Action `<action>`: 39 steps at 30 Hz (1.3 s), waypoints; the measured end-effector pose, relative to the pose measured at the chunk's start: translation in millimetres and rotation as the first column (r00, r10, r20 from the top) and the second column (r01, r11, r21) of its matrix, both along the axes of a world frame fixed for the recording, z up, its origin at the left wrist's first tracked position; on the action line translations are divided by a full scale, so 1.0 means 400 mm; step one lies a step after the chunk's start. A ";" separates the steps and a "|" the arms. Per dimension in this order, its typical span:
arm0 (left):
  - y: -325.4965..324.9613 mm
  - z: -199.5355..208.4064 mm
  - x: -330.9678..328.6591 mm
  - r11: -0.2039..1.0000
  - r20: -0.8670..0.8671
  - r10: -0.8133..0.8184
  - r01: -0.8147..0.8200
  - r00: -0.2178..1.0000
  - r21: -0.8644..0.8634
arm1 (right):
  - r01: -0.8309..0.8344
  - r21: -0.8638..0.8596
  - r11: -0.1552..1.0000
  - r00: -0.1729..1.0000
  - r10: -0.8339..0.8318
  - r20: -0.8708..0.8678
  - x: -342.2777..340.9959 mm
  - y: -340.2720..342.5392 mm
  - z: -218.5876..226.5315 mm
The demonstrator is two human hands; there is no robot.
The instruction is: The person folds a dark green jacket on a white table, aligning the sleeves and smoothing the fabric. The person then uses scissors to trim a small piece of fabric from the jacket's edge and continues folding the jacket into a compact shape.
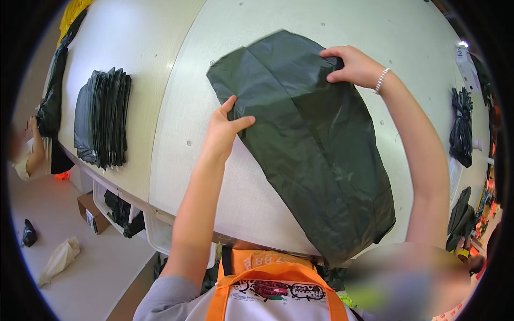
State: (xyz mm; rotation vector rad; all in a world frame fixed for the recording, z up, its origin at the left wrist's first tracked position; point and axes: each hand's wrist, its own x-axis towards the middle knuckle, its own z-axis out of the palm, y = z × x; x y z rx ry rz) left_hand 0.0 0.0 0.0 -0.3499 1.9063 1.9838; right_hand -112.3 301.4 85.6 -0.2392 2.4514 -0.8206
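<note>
One held green sheet [316, 123], one bracelet [382, 81]

A pale, smooth table [179, 101] fills most of the frame. A broad dark green sheet [316, 134] spreads over its centre, reaching the near edge at lower centre. A stack of folded dark pieces [104, 120] lies at left, a gathered dark bundle [461, 125] at right. The grey floor [80, 206], lower left, bears a crumpled off-white cloth [60, 260] and a small dark bundle [29, 234].
</note>
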 end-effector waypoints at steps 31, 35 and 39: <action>0.396 0.049 -0.057 0.448 -0.448 -0.890 -0.017 0.087 -0.894 | 0.718 0.145 0.681 0.683 -0.648 -0.338 0.626 0.347 -0.074; 0.483 -0.074 -0.112 0.305 -0.310 -0.945 -0.061 0.102 -0.950 | 0.839 0.330 0.433 0.533 -0.776 -0.336 0.994 0.349 -0.166; 0.472 -0.088 0.003 0.246 -0.258 -0.949 -0.084 0.184 -0.966 | 0.852 0.416 0.317 0.523 -0.494 -0.694 1.108 0.346 -0.241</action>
